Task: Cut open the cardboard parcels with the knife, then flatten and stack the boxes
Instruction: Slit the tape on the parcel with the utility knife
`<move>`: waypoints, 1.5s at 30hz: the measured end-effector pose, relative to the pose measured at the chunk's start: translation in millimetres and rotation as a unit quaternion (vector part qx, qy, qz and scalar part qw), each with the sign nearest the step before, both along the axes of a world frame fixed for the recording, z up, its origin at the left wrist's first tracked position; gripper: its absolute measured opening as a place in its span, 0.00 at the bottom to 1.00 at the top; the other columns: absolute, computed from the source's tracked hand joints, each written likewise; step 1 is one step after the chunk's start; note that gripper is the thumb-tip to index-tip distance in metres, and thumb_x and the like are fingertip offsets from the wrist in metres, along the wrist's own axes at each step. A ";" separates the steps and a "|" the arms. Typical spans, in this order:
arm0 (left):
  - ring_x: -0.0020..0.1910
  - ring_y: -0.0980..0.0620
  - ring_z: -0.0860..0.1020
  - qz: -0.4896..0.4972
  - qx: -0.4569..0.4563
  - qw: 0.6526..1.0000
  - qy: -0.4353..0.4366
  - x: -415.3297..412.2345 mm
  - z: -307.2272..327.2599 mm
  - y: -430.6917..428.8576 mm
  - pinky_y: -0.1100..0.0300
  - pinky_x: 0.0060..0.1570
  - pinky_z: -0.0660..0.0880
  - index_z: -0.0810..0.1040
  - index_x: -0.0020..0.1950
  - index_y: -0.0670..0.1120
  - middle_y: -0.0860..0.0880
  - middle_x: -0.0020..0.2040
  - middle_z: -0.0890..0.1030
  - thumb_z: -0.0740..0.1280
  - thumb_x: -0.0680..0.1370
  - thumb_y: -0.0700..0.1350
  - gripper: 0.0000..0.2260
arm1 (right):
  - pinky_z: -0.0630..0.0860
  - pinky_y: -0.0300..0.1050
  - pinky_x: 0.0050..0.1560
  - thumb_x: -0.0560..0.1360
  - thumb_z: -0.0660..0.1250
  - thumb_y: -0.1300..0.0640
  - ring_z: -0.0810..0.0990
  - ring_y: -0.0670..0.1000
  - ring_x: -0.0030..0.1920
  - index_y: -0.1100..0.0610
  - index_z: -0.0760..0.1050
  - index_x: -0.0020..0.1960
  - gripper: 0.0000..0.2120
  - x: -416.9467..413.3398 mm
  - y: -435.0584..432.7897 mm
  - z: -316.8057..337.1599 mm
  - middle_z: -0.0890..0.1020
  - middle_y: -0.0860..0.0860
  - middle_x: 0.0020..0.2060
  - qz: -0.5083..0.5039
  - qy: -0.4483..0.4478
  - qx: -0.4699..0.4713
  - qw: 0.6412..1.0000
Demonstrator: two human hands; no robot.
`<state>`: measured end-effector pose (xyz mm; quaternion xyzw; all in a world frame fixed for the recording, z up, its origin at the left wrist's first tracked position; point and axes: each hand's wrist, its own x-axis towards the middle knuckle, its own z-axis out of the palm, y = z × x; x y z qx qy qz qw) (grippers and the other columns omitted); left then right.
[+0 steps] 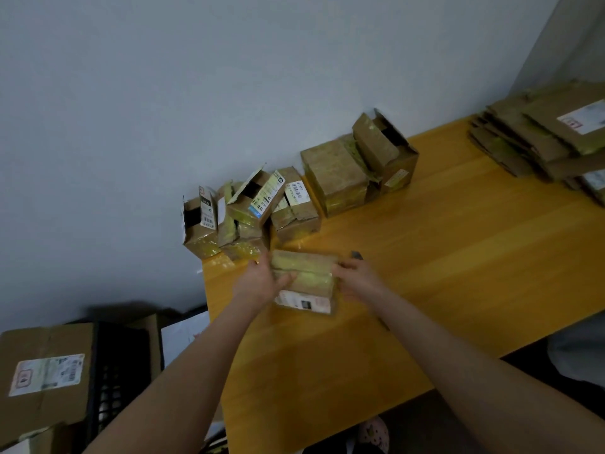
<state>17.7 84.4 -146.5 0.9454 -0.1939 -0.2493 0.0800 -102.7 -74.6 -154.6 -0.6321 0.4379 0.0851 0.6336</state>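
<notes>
Dim, soft-focus, hands blurred, wide-angle edge warping

Parcel (304, 273) on table (458, 257); opened boxes (294, 198) behind it; flattened stack (540, 142) far right.

Brown parcel (302, 273), yellow wood-grain table (458, 257)

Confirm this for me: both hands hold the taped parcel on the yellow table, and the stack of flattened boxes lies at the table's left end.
Not quite. The stack of flattened boxes lies at the right end of the table, not the left, as the head view shows. The rest holds: the left hand and right hand hold the taped parcel on the yellow table.
</notes>
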 end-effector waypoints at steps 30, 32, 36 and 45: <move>0.76 0.45 0.59 -0.216 0.110 0.969 -0.056 3.8 19.1 -25.9 0.49 0.69 0.64 0.49 0.80 0.52 0.51 0.79 0.57 0.75 0.71 0.52 0.46 | 0.79 0.51 0.43 0.79 0.61 0.51 0.81 0.56 0.46 0.44 0.63 0.74 0.25 -23.0 -6.3 -18.2 0.82 0.55 0.50 0.222 -0.059 -0.211 0.950; 0.76 0.45 0.59 -0.215 0.104 0.969 -0.055 3.7 16.8 -25.0 0.50 0.69 0.64 0.49 0.80 0.52 0.51 0.79 0.57 0.76 0.70 0.51 0.46 | 0.77 0.51 0.39 0.78 0.61 0.51 0.81 0.55 0.43 0.44 0.66 0.73 0.24 -26.8 -5.0 -17.3 0.83 0.57 0.47 0.240 -0.067 -0.202 0.947; 0.76 0.44 0.59 -0.204 0.089 0.974 -0.048 5.0 11.9 -23.8 0.49 0.71 0.63 0.50 0.80 0.53 0.51 0.78 0.57 0.76 0.69 0.51 0.47 | 0.68 0.38 0.30 0.79 0.61 0.52 0.75 0.48 0.33 0.43 0.64 0.74 0.24 -25.0 -4.9 -12.9 0.80 0.53 0.39 0.253 -0.053 -0.216 0.942; 0.76 0.43 0.59 -0.190 0.068 0.979 -0.037 7.7 3.7 -21.8 0.45 0.72 0.61 0.51 0.80 0.52 0.50 0.78 0.58 0.77 0.69 0.49 0.48 | 0.68 0.42 0.31 0.77 0.62 0.53 0.72 0.49 0.32 0.44 0.70 0.69 0.21 -22.7 8.2 -21.7 0.74 0.50 0.32 0.212 -0.059 -0.211 0.952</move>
